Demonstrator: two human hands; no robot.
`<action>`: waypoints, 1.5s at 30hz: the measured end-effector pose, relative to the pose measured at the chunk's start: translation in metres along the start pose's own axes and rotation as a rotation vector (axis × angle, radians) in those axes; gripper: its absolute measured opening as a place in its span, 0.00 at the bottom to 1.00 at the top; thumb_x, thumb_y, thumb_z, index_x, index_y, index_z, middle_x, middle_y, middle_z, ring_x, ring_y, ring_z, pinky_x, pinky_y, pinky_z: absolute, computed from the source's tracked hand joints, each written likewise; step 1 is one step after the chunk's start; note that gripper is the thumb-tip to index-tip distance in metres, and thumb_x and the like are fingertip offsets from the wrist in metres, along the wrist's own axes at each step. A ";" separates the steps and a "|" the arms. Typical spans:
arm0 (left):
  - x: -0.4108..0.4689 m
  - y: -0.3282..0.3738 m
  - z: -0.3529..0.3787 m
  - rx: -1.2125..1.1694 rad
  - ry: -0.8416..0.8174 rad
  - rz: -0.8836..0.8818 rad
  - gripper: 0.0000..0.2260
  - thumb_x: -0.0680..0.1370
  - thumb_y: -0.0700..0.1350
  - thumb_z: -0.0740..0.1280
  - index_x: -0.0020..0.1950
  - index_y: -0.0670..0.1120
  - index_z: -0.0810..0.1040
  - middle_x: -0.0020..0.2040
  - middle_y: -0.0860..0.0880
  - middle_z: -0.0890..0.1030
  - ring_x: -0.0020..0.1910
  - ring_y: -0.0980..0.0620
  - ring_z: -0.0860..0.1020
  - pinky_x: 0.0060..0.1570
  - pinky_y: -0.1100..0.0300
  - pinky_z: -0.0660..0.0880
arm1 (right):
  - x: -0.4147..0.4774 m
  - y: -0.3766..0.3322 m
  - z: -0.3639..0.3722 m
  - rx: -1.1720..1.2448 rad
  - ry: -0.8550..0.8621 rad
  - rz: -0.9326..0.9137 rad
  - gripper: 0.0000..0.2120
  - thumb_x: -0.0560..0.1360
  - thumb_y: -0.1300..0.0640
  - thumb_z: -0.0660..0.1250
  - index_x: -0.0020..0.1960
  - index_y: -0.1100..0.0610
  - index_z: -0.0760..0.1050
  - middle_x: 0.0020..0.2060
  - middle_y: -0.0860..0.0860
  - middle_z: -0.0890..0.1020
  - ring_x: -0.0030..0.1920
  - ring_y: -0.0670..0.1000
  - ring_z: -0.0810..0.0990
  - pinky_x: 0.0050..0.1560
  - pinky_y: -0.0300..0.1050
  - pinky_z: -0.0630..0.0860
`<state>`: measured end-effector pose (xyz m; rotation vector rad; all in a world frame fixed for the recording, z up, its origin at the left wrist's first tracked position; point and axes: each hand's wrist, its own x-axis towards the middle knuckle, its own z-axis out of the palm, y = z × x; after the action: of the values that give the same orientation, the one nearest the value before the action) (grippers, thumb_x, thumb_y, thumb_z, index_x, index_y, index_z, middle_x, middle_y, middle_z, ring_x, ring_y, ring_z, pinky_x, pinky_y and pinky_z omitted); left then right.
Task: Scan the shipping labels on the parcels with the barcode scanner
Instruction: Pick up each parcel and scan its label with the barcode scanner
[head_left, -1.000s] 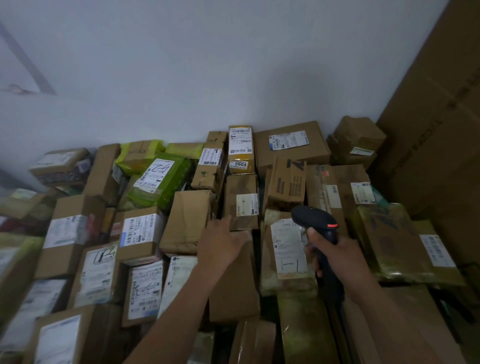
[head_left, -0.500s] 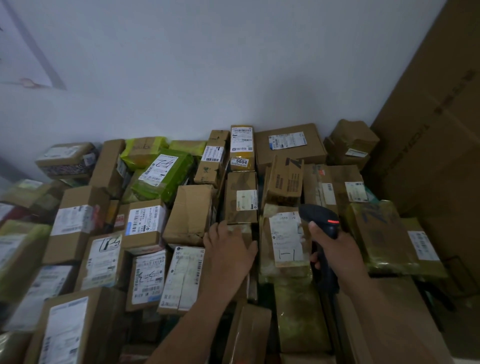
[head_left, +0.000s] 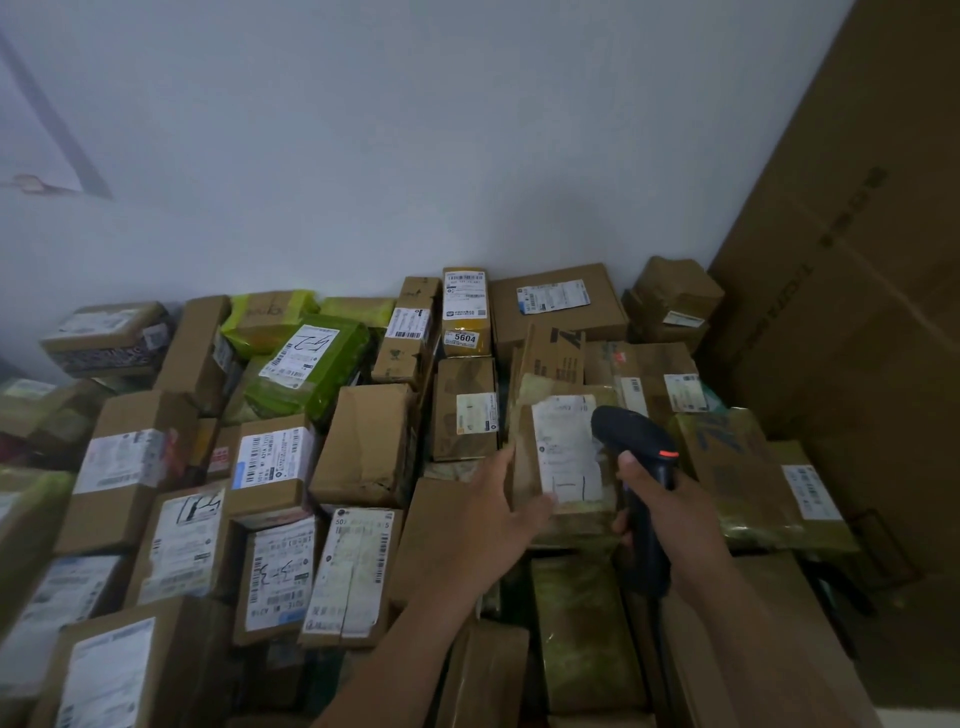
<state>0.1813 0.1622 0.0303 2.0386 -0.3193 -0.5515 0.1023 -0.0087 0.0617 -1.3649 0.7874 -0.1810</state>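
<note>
Head view: the left hand (head_left: 496, 514) grips a brown parcel (head_left: 523, 441) at its lower left corner. The thumb lies on the front beside the white label (head_left: 566, 447), and the fingers curl round the side edge. Just right of this parcel, the right hand (head_left: 662, 512) is wrapped round the handle of the black scanner (head_left: 631, 431). The scanner's head overlaps the parcel's upper right corner and shows a red light. Beyond the parcel, toward the wall, stands a yellow box (head_left: 466, 312) marked 5604. Well to the parcel's left lies a green package (head_left: 317, 374).
</note>
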 end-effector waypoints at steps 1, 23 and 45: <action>-0.003 0.003 -0.001 -0.160 -0.007 -0.023 0.31 0.70 0.62 0.71 0.69 0.71 0.62 0.65 0.60 0.74 0.60 0.58 0.77 0.51 0.61 0.80 | -0.002 -0.003 0.001 0.013 -0.012 -0.014 0.12 0.73 0.47 0.71 0.46 0.55 0.79 0.26 0.57 0.79 0.25 0.52 0.78 0.26 0.44 0.75; 0.117 -0.038 -0.073 -0.259 0.200 -0.247 0.28 0.80 0.43 0.66 0.78 0.53 0.62 0.68 0.47 0.76 0.60 0.48 0.77 0.57 0.48 0.78 | 0.103 -0.069 0.071 -0.178 -0.172 -0.126 0.17 0.77 0.44 0.69 0.41 0.59 0.79 0.29 0.50 0.82 0.26 0.48 0.79 0.27 0.40 0.75; 0.296 0.014 -0.061 0.628 0.386 -0.153 0.38 0.77 0.58 0.68 0.78 0.43 0.55 0.70 0.38 0.66 0.69 0.40 0.67 0.65 0.46 0.69 | 0.226 -0.034 0.105 -0.076 -0.260 -0.096 0.15 0.77 0.49 0.70 0.43 0.61 0.77 0.26 0.50 0.79 0.22 0.49 0.76 0.23 0.40 0.72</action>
<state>0.4671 0.0710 -0.0056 2.7346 -0.1059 -0.1362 0.3422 -0.0561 0.0031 -1.4648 0.5159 -0.0465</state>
